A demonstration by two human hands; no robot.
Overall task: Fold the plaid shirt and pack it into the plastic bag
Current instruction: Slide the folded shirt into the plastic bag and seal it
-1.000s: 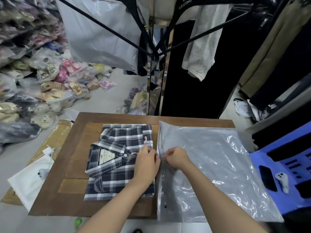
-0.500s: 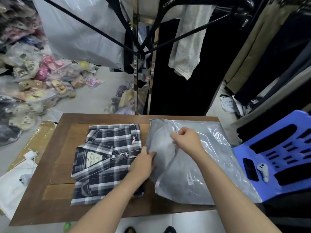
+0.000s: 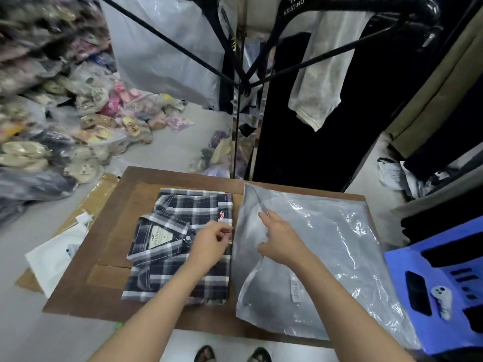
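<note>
While the folded plaid shirt [image 3: 183, 231] is lying on the surface [image 3: 109, 257] beside the plastic bag [image 3: 326, 244], the right hand [image 3: 282, 242] is pinching up its top film to open it; the curled left hand [image 3: 211, 241] is possibly gripping the shirt edge.

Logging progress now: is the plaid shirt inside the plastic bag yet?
Out. The folded plaid shirt lies bare on the wooden table, beside the plastic bag.
</note>
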